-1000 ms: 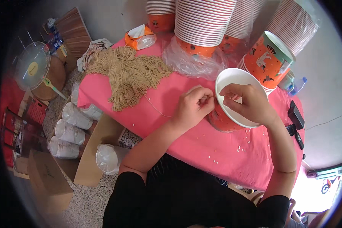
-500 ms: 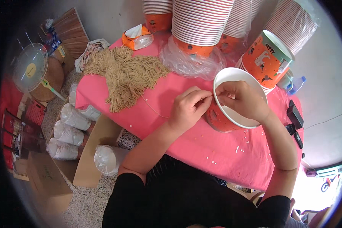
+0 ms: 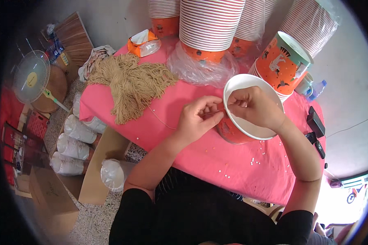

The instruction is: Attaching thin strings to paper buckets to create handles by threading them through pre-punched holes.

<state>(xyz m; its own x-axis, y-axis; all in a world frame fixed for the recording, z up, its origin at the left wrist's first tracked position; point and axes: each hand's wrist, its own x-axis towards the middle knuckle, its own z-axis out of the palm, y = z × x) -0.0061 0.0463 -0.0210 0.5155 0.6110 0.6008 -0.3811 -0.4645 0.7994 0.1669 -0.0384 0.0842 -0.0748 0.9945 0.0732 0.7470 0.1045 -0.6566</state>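
Your L hand (image 3: 195, 120) & R hand (image 3: 258, 108) half-curled at round orange/white paper bucket (image 3: 235, 132) rim, ctr-R on pink-cloth desk (image 3: 204, 163); can't tell grip. Tan yarn heap (image 3: 129, 83) far L; tall orange/white paper-tub stack (image 3: 210, 24) blocks far side.

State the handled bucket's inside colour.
The bucket is white inside; the head view shows it best.

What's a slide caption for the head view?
Left hand and right hand close together at an open orange bucket, tan yarn on pink cloth.
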